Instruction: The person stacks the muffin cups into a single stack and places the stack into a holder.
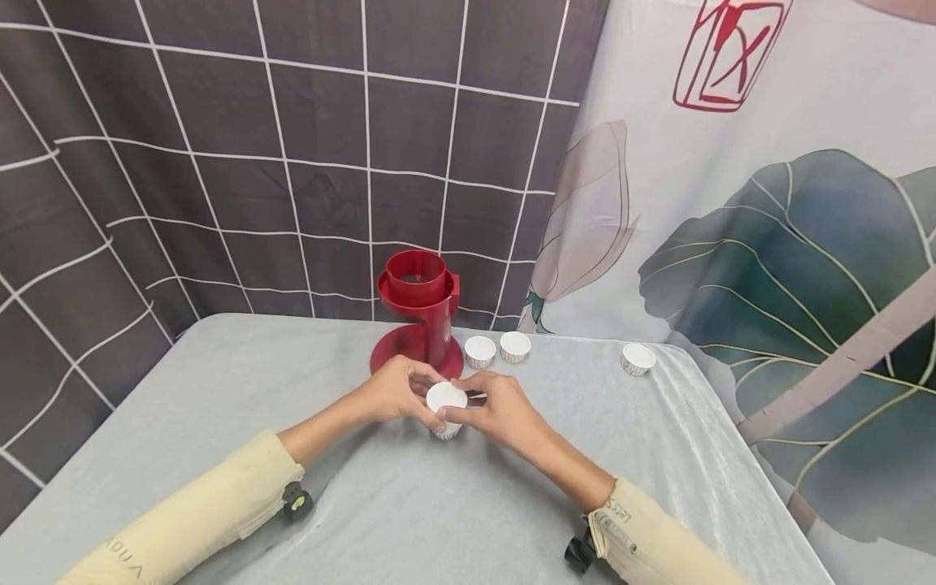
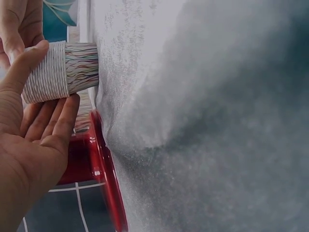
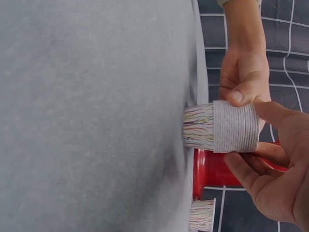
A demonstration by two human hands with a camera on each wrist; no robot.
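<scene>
A nested stack of white paper baking cups (image 1: 446,396) with thin coloured wavy lines on its sides stands upright on the cloth. My left hand (image 1: 398,392) grips its left side, thumb in front and fingers behind. From the right, my right hand (image 1: 503,411) holds the same stack near its upper rims. The left wrist view shows the tightly packed rims of the stack (image 2: 48,72) between thumb and fingers. Both hands also meet on the stack (image 3: 236,126) in the right wrist view. Just behind them stands a red plastic cylinder (image 1: 437,331) on a round base.
Two single paper cups, one (image 1: 480,353) beside another (image 1: 515,348), stand right of the red base. A further cup (image 1: 639,360) sits near the table's back right corner. Grey cloth (image 1: 351,520) covers the table. A dark grid-patterned curtain (image 1: 314,195) hangs behind.
</scene>
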